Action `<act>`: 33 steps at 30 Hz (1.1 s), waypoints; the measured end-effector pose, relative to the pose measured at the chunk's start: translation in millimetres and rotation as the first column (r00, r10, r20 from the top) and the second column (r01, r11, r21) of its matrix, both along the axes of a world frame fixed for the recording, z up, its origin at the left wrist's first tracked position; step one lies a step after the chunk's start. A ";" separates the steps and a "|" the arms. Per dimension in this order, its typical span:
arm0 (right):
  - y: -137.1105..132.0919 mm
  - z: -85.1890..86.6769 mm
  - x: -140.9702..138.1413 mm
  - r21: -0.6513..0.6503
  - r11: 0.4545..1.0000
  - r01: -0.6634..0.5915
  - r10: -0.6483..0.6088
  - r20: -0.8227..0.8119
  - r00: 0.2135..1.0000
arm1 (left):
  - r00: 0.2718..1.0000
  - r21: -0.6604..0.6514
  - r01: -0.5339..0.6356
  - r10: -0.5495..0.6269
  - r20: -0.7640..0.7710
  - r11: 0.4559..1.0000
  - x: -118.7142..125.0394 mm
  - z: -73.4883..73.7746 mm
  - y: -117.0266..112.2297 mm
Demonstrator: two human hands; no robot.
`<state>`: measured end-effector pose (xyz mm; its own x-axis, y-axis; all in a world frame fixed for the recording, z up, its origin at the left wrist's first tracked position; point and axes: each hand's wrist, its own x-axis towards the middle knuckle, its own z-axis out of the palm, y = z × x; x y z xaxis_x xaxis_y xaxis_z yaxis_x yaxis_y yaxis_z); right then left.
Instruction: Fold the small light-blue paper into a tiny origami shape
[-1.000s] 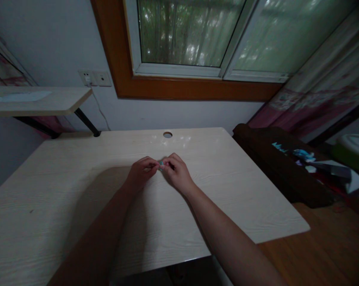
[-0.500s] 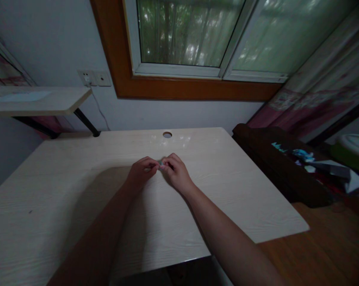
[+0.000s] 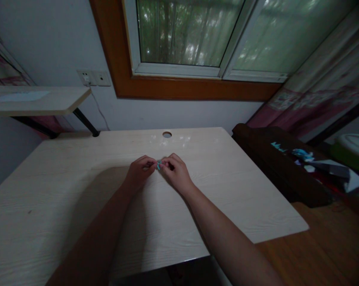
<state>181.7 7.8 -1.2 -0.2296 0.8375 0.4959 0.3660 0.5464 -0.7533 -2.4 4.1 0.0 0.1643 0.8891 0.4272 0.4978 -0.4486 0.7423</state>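
A small teal piece, too small to identify, shows between my fingertips near the middle of the desk. My left hand pinches at its left side, thumb and forefinger pressed together. From the right, my right hand has its thumb and forefinger closed on the same piece. Both hands are close to the light wood desktop, and the fingers hide part of the piece.
A round cable hole lies beyond my hands. At the left, a raised shelf stands on black legs. A dark wooden bench with assorted items is beside the desk's right edge. A window is behind.
My left hand has shifted slightly left, and more of the teal piece shows between the fingertips. My right hand has barely moved.
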 end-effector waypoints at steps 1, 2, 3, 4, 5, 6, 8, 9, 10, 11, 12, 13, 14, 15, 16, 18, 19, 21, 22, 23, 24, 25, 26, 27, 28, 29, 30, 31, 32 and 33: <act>0.1 -0.3 -0.1 -0.002 1.000 0.006 -0.006 0.001 1.000 | 1.000 0.000 0.006 -0.006 0.005 1.000 -0.2 -0.5 0.3; 0.2 -0.7 -0.3 -0.003 1.000 0.012 -0.012 0.001 1.000 | 1.000 0.001 0.013 -0.013 0.008 1.000 -0.4 -0.9 0.6; 0.3 -1.2 -0.6 -0.004 1.000 0.019 -0.019 -0.002 1.000 | 1.000 0.003 0.017 -0.017 0.010 1.000 -0.6 -1.1 0.7; 0.5 -1.7 -0.9 -0.003 1.000 0.025 -0.025 -0.007 1.000 | 1.000 0.003 0.018 -0.018 0.012 1.000 -0.6 -1.2 0.8; 0.5 -2.2 -1.2 -0.001 1.000 0.030 -0.030 -0.014 0.999 | 1.000 0.000 0.016 -0.016 0.011 1.000 -0.6 -1.1 0.7; 0.5 -2.6 -1.5 0.000 0.999 0.035 -0.035 -0.022 0.999 | 1.000 -0.004 0.013 -0.013 0.010 1.000 -0.5 -1.0 0.5; 0.2 -3.1 -2.1 0.002 0.999 0.043 -0.043 -0.033 0.999 | 1.000 -0.013 0.005 -0.005 0.017 1.000 0.2 -0.7 0.1; -0.2 -3.1 -2.4 0.001 0.999 0.050 -0.050 -0.034 0.998 | 1.000 -0.016 0.004 -0.004 0.020 1.000 0.6 -0.7 -0.1; -0.7 -3.0 -2.7 0.000 0.998 0.058 -0.058 -0.032 0.998 | 1.000 -0.015 0.002 -0.002 0.021 1.000 1.0 -1.0 -0.2; -1.2 -2.9 -2.9 -0.002 0.998 0.066 -0.066 -0.029 0.997 | 1.000 -0.012 -0.002 0.003 0.022 1.000 1.4 -1.5 -0.2; -1.6 -2.6 -3.1 -0.004 0.997 0.073 -0.073 -0.027 0.997 | 1.000 -0.009 -0.007 0.008 0.022 1.000 1.8 -2.1 -0.1; -2.0 -2.4 -3.3 -0.006 0.997 0.080 -0.080 -0.028 0.996 | 1.000 -0.008 -0.010 0.010 0.021 1.000 2.1 -2.8 0.0; -2.2 -2.1 -3.4 -0.007 0.996 0.084 -0.084 -0.032 0.996 | 1.000 -0.011 -0.010 0.010 0.022 1.000 2.3 -3.6 0.2; -2.2 -1.9 -3.5 -0.007 0.996 0.087 -0.087 -0.036 0.996 | 1.000 -0.014 -0.009 0.010 0.028 1.000 2.5 -4.2 0.3; -2.0 -1.7 -3.5 -0.008 0.996 0.088 -0.088 -0.040 0.995 | 0.999 -0.020 -0.006 0.007 0.033 1.000 2.7 -4.7 0.3; -1.4 -1.4 -3.6 -0.008 0.996 0.091 -0.091 -0.049 0.995 | 0.999 -0.025 -0.004 0.005 0.038 1.000 3.1 -5.0 0.2; -0.9 -1.2 -3.6 -0.009 0.996 0.091 -0.091 -0.054 0.994 | 0.999 -0.024 -0.009 0.010 0.036 1.000 3.4 -4.7 -0.1; 0.0 -1.0 -3.6 -0.011 0.996 0.087 -0.088 -0.063 0.994 | 0.999 -0.015 -0.028 0.028 0.030 0.999 4.2 -3.7 -0.7; 0.3 -0.8 -3.5 -0.013 0.996 0.084 -0.085 -0.066 0.994 | 0.999 -0.012 -0.035 0.035 0.027 0.999 4.6 -3.1 -1.0; 0.6 -0.7 -3.5 -0.015 0.997 0.082 -0.083 -0.068 0.994 | 0.999 -0.009 -0.040 0.041 0.026 0.999 5.0 -2.4 -1.4; 0.7 -0.5 -3.4 -0.017 0.997 0.080 -0.081 -0.069 0.994 | 0.999 -0.007 -0.043 0.043 0.026 0.999 5.5 -1.9 -1.6; 0.8 -0.4 -3.3 -0.017 0.997 0.079 -0.080 -0.069 0.994 | 0.999 -0.006 -0.043 0.043 0.023 0.999 5.8 -1.4 -1.9; 0.8 -0.3 -3.2 -0.018 0.997 0.078 -0.079 -0.070 0.994 | 0.999 -0.004 -0.043 0.043 0.020 0.999 6.1 -0.9 -2.1; 0.8 -0.2 -3.1 -0.018 0.997 0.079 -0.080 -0.072 0.994 | 0.999 0.000 -0.043 0.043 0.015 0.999 6.4 -0.6 -2.3; 0.8 -0.1 -3.0 -0.020 0.997 0.078 -0.080 -0.073 0.994 | 0.999 0.005 -0.045 0.045 0.009 0.999 6.5 -0.3 -2.5; 0.9 -0.1 -2.8 -0.022 0.997 0.077 -0.079 -0.075 0.994 | 0.999 0.013 -0.049 0.049 0.001 0.999 6.6 0.0 -2.7; 0.9 -0.1 -2.6 -0.025 0.997 0.077 -0.078 -0.076 0.994 | 0.999 0.022 -0.050 0.051 -0.010 0.998 6.6 0.2 -2.8; 1.0 -0.1 -2.5 -0.026 0.997 0.075 -0.077 -0.076 0.994 | 0.998 0.032 -0.052 0.052 -0.020 0.998 6.5 0.3 -2.9; 1.0 -0.2 -2.3 -0.026 0.997 0.074 -0.075 -0.076 0.994 | 0.998 0.042 -0.050 0.051 -0.030 0.998 6.4 0.4 -3.0; 1.0 -0.3 -2.2 -0.024 0.997 0.070 -0.072 -0.072 0.995 | 0.998 0.050 -0.046 0.048 -0.041 0.998 6.2 0.3 -3.0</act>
